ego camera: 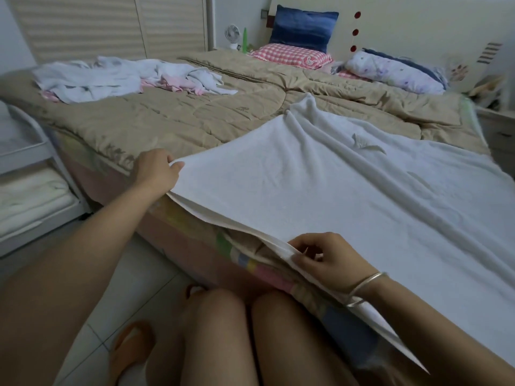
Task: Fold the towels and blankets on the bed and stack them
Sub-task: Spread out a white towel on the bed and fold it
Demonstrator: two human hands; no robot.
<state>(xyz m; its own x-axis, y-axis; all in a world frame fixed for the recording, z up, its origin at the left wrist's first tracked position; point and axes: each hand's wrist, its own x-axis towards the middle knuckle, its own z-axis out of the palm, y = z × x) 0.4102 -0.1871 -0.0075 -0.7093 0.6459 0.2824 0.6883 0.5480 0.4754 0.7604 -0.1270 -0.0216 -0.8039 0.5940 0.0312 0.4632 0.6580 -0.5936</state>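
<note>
A large white blanket [320, 190] lies spread over the near right part of the bed, doubled along the bed's near edge. My left hand [157, 167] grips its left corner at the bed's edge. My right hand [324, 260] pinches the layered near edge of the same blanket further right. A crumpled heap of pale blue and pink towels [125, 76] lies at the far left of the bed, apart from both hands.
A tan quilt [195, 112] covers the bed. Pillows [292, 55] lie at the headboard, with a small fan [232, 34] behind. A white rack [28, 162] stands left of the bed. My knees and orange slippers [131, 346] are on the tiled floor.
</note>
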